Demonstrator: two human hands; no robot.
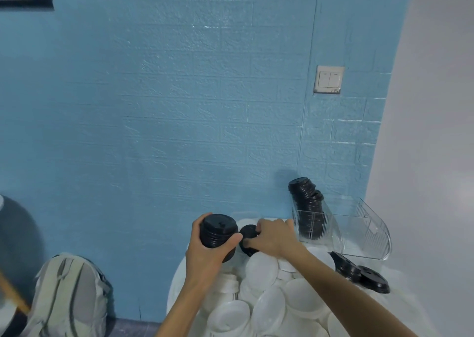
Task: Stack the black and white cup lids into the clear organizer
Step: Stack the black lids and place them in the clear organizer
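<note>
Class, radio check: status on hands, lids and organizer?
Left hand holds black stack. Right hand pinches loose black lid. Organizer part-filled, black only. White lids heaped in front.

Both forearms come up from the lower edge, bare to as far as can be seen, converging toward the middle. The left hand [209, 247] is raised with its back toward the camera, fingers wrapped round one side and the thumb round the other of a stack of black lids [218, 230], holding it upright. The right hand [275, 236] reaches in from the right, wrist bent slightly down, knuckles up (palm hidden), its curled fingertips pinching the edge of a single black lid [248, 239] just beside the left thumb. The two hands sit close together, nearly touching.
</note>
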